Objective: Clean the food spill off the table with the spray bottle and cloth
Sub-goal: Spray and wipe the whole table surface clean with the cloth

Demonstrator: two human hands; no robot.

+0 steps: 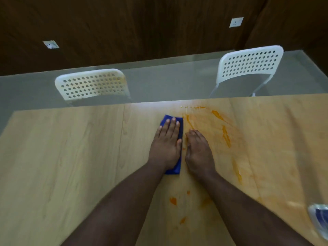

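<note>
Blue cloth (180, 129) folded flat on wooden table (71, 157), orange spill (226, 135) smeared just right — streaks, scattered blobs

**No legible text**

No words, brands or numbers can be read anywhere. The label on the spray bottle (319, 219) (cut off at the right edge) is too blurred to be made out.

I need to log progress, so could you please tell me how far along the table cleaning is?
Partly done. The orange spill is smeared thin and looks wet, so spraying and some wiping seem done. In hand: the left hand presses the blue cloth flat beside the smear; the right hand rests on the table. Left: streaks and near blobs.
</note>
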